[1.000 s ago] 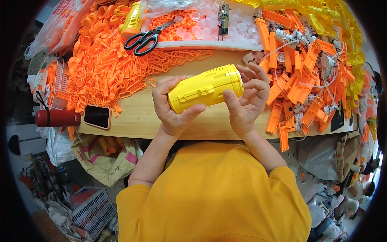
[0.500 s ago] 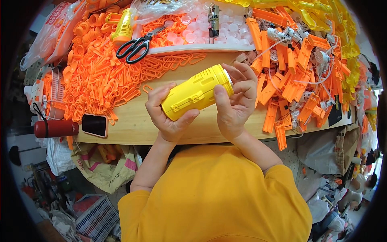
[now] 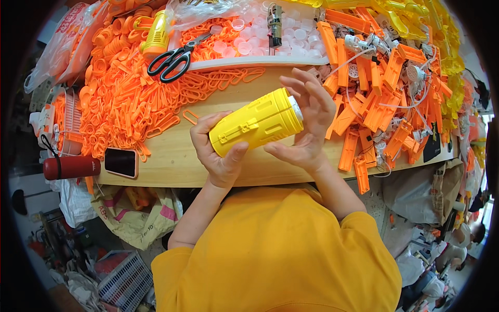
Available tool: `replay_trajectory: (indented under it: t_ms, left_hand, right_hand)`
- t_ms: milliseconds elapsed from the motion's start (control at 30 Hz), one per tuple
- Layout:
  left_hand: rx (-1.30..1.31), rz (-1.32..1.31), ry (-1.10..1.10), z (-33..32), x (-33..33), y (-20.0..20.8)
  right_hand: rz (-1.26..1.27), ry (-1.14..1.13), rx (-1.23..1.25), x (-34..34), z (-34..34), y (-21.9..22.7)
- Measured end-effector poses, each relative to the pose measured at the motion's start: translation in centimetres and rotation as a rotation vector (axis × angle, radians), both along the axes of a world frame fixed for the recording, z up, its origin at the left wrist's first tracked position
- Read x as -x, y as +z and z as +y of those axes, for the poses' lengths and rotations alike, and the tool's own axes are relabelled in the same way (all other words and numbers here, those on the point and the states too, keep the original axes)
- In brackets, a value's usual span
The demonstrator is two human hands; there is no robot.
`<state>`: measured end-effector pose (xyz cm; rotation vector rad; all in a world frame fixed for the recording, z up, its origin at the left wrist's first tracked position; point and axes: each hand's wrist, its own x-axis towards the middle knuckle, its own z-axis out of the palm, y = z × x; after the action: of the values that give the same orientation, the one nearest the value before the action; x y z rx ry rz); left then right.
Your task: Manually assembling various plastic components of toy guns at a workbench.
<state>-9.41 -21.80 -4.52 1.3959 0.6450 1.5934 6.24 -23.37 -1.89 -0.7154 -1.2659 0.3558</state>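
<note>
Over the table, my left hand (image 3: 215,156) is wrapped round the back end of a yellow plastic flashlight body (image 3: 254,123). The body is tilted, its wider end up and to the right, where a whitish round piece shows in the opening. Beside that end my right hand (image 3: 307,125) is open, fingers spread and thumb stretched out below the body's rim. Whether the right thumb touches the body I cannot tell. Ribs and a small latch-like moulding run along the side facing up.
Orange clips (image 3: 127,104) are heaped at left, with black-handled scissors (image 3: 171,63) and another yellow flashlight (image 3: 157,34) by them. Clear caps (image 3: 299,35) fill a white tray. Orange holders with wires (image 3: 377,109) pile up right. A phone (image 3: 121,162) and red flask (image 3: 71,167) lie front left.
The right hand has loosened from the wide end, its fingers spreading and its thumb dropping below. The flashlight body has rolled a little in the left hand, which keeps its hold.
</note>
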Motion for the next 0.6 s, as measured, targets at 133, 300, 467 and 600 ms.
replay_trajectory:
  t_ms: [133,300,467,600]
  left_hand:
    - [-0.034,0.076,-0.022,-0.1,0.2,-0.6]
    - [0.036,0.057,-0.097,-0.6,-0.2,-0.9]
    - [0.080,0.047,-0.119,-0.7,0.0,-0.5]
    - [0.038,0.081,-0.144,0.1,0.5,-0.5]
  right_hand:
    - [-0.286,0.166,0.087,-2.8,0.1,-0.6]
    - [-0.397,0.089,0.113,-3.0,-0.3,-0.7]
    - [-0.298,0.016,0.158,-1.5,-1.2,-1.0]
    - [-0.226,-0.021,0.135,-0.9,-1.6,-1.4]
